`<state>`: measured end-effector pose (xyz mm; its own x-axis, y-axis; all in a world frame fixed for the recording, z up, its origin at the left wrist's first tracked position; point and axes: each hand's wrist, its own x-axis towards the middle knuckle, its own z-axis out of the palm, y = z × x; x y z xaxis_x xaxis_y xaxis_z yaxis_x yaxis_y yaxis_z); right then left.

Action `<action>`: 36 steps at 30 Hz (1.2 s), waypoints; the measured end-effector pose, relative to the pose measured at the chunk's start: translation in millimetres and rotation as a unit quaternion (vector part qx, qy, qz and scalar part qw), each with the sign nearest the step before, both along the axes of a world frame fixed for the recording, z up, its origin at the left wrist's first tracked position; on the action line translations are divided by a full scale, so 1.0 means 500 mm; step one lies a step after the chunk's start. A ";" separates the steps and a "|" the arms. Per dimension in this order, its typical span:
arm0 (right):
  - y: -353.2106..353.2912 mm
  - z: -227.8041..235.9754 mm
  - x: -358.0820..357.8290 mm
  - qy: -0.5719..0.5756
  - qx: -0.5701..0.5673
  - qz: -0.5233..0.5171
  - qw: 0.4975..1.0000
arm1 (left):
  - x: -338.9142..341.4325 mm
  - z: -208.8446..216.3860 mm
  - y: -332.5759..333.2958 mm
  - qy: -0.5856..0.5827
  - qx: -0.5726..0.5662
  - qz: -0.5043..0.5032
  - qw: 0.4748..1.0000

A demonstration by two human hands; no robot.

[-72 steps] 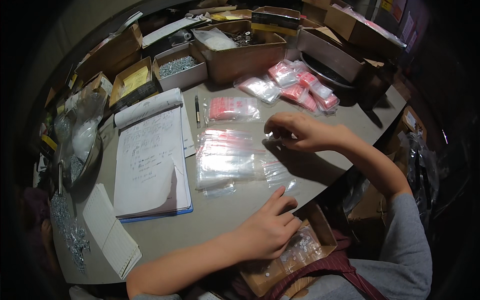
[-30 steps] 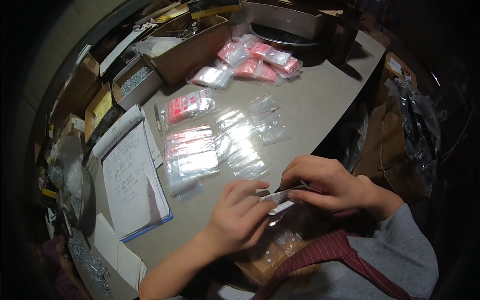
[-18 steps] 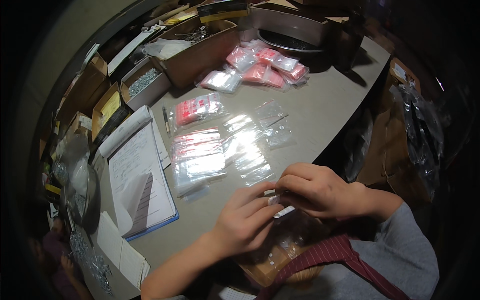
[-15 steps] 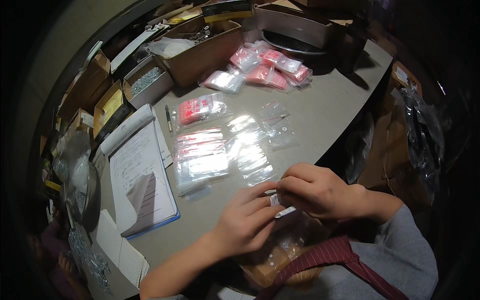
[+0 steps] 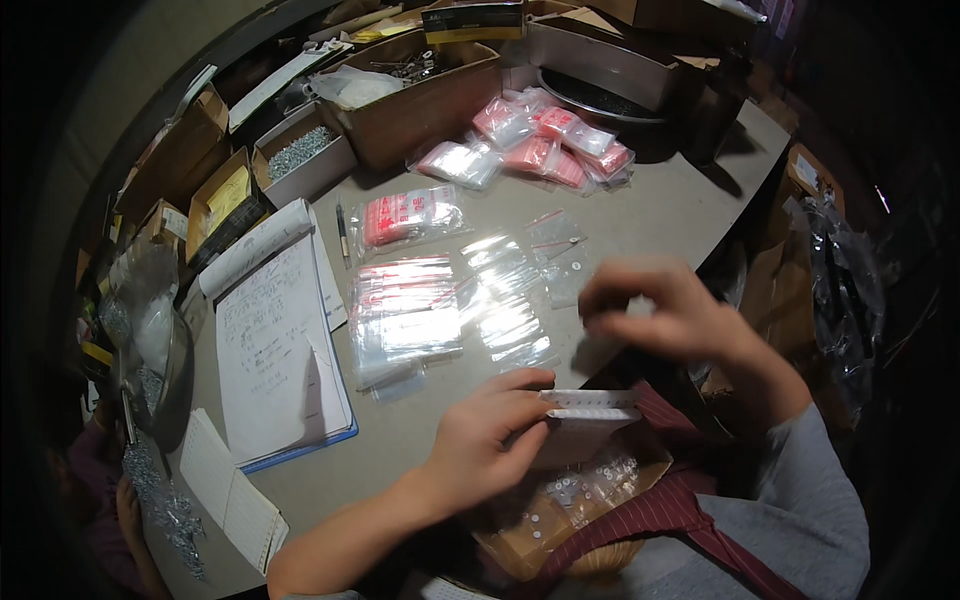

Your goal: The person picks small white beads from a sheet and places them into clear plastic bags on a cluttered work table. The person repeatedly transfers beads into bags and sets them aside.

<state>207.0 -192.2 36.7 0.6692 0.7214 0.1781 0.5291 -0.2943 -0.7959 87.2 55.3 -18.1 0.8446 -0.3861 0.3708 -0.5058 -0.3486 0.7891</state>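
Note:
My left hand (image 5: 490, 430) grips a white flat piece (image 5: 590, 404) by its left end; a row of small dark marks or holes runs along its edge. Below it, against my apron, sits an open cardboard box (image 5: 510, 552) lined with clear plastic, with several small white round parts inside. My right hand (image 5: 650, 310) is raised over the table's near right edge, fingers curled and smeared by motion; whether it holds anything is unclear. Just beyond it lie small clear zip bags (image 5: 556, 245), one with a small white part on or in it.
Stacks of clear zip bags (image 5: 405, 315) lie mid-table, red-printed bag packs (image 5: 410, 215) behind. A clipboard with papers (image 5: 270, 370) and a pen (image 5: 343, 235) are at left. Boxes of metal parts (image 5: 300, 152) line the back. Another person's hand (image 5: 128, 505) shows far left.
My right hand has moved away from my left, up and to the right. The white piece, mostly covered before, now shows in my left hand. The lifted sheet on the clipboard lies flatter.

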 end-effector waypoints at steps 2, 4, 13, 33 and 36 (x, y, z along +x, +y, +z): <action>0.000 0.008 0.079 0.030 -0.106 -0.012 0.994 | 0.003 0.012 -0.006 -0.027 0.017 -0.019 0.999; 0.025 0.033 0.113 0.033 -0.190 -0.005 0.981 | 0.004 0.021 -0.008 -0.059 0.041 -0.032 0.997; 0.048 -0.035 0.140 -0.201 -0.274 -0.013 0.941 | 0.000 0.005 -0.010 -0.065 0.018 -0.024 0.997; 0.225 -0.051 0.166 -0.335 -0.189 0.052 0.922 | -0.006 -0.003 -0.012 -0.089 0.009 -0.020 0.996; 0.228 -0.045 0.176 -0.323 -0.300 -0.003 0.898 | -0.004 -0.008 -0.011 -0.086 0.019 -0.028 0.996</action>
<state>295.0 -78.1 14.0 0.5697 0.8144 0.1105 0.8205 -0.5712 -0.0208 85.0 49.7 -22.0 0.7464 -0.4483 0.4918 -0.6518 -0.3438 0.6759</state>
